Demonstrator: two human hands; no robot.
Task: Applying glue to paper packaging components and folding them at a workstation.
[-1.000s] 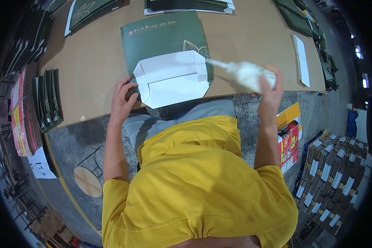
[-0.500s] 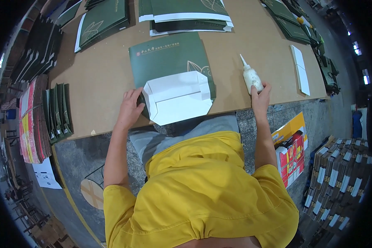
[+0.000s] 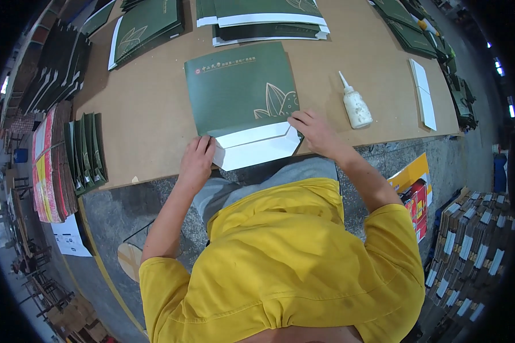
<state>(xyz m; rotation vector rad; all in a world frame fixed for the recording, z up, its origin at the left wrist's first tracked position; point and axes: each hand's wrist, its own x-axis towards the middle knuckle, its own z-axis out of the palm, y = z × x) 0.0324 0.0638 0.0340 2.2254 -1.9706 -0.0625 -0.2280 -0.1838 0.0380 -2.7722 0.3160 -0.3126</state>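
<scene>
A green paper bag (image 3: 234, 94) with a gold leaf drawing lies flat before me. Its near end is a white folded bottom (image 3: 256, 150), whose far flap is turned over. My left hand (image 3: 198, 160) grips the left corner of that bottom, fingers curled over the fold. At the right corner, my right hand (image 3: 317, 134) pinches the edge of the flap; the thumb is partly hidden. A white squeeze glue bottle (image 3: 357, 110) with a pointed nozzle stands or lies to the right of the bag, apart from my right hand.
Stacked green bags (image 3: 269, 23) lie at the table's far side, with another pile (image 3: 146, 34) at far left. White card strips (image 3: 422, 94) rest near the right edge. Folded green bags (image 3: 86, 151) stand by the left edge. Cardboard bundles (image 3: 469, 246) are on the floor at right.
My right hand has let go of the glue bottle and moved left onto the bag's corner. The bottom's far flap has been folded down toward me. My left hand has shifted nearer along the corner.
</scene>
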